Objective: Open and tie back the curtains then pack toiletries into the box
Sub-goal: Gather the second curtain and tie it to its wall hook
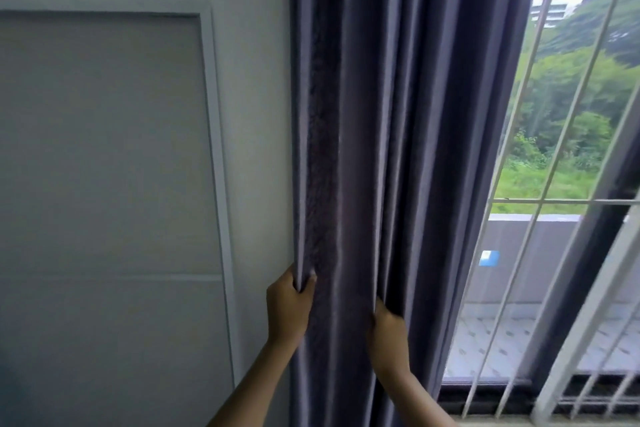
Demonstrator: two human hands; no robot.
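A grey-purple curtain [398, 114] hangs in bunched vertical folds in the middle of the view, drawn to the left side of the window. My left hand [289, 308] grips the curtain's left edge, fingers wrapped around a fold. My right hand [388, 340] holds a fold further right, fingers tucked into the fabric. Both hands sit at about the same height, low in the view. No tie-back, box or toiletries are in view.
A white wall with a framed grey panel [104, 166] fills the left. On the right the uncovered window [554, 149] has white metal bars [519, 253]; beyond it lie a balcony ledge and green trees.
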